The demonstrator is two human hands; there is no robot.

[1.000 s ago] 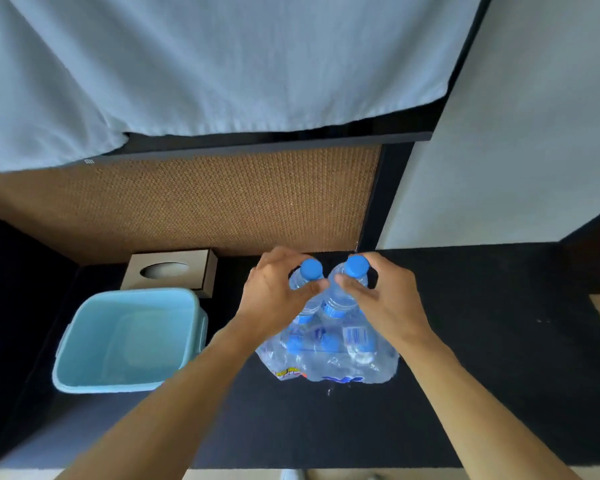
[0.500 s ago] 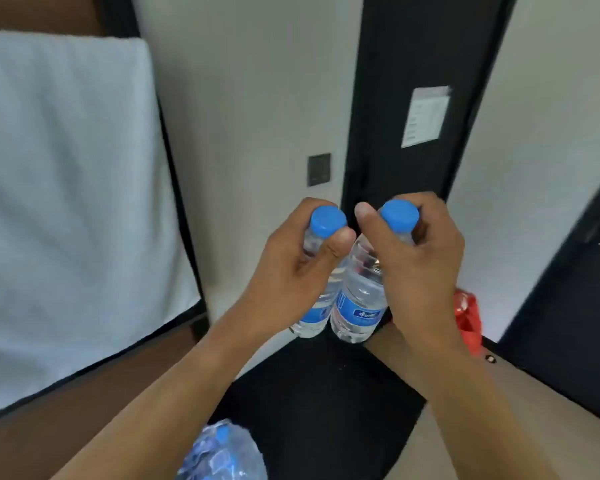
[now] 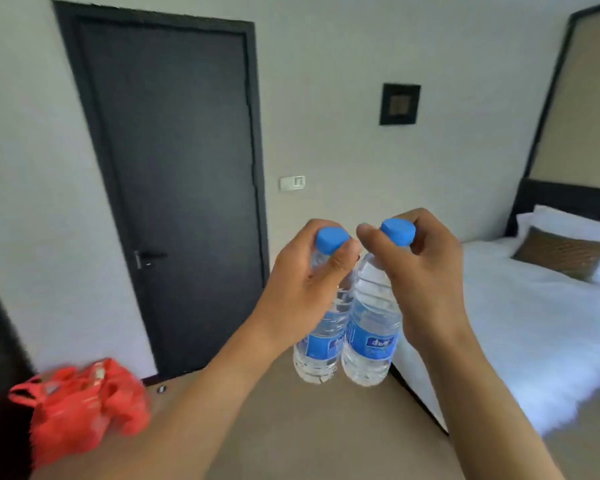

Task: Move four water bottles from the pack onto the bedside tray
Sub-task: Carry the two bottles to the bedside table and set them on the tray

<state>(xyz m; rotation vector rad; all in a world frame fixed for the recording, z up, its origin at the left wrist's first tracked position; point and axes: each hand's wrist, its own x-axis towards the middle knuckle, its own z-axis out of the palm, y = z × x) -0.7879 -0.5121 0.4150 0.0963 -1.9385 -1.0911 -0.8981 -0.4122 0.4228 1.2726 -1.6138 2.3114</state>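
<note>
- You have two clear plastic water bottles in the air in front of you, side by side and touching: the left bottle [image 3: 321, 344] and the right bottle [image 3: 373, 336], each upright with a blue label band and a blue screw cap.
- Both hang above the tan floor [image 3: 326, 431], between the dark grey door [image 3: 174, 168] and the white bed [image 3: 520, 327].
- Your left hand [image 3: 305, 292] is curled tight around the left bottle's neck, thumb pressed just under its cap.
- Your right hand [image 3: 420, 271] is closed the same way on the right bottle's neck, thumb against the cap's side.
- A blurred red bag [image 3: 80, 407] lies on the floor at the lower left.
</note>
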